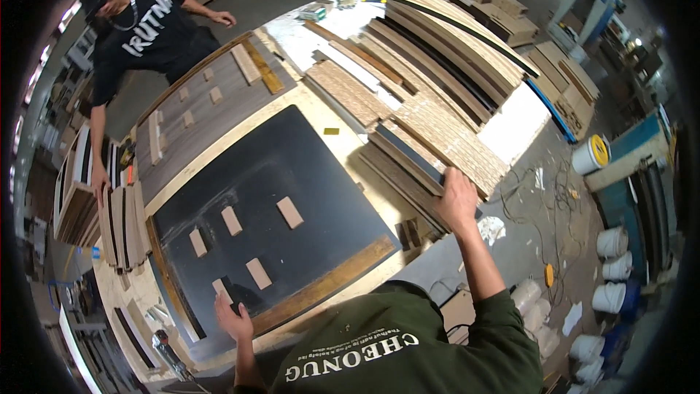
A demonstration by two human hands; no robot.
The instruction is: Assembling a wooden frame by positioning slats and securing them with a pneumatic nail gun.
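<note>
A large black panel point(328, 175) lies in front of me with several small pale wood blocks point(289, 213) on it. At its near left part, my left hand point(232, 318) touches the end of one block point(222, 290), thumb apart from the fingers. Off to the right, my right hand point(458, 198) has its fingers curled over the near end of a wood strip point(412, 152) with a dark face. That strip lies along a pile of boards point(397, 182); the fingertips are partly hidden.
Brown strips point(328, 277) edge the black panel. Beyond it, a grey-brown panel point(197, 102) carries more blocks. Stacked boards point(445, 51) fill the far right of the table. Across the table a co-worker point(146, 22) rests one hand on upright strips. A drill point(166, 350) stands near left; cables and buckets point(611, 242) lie right.
</note>
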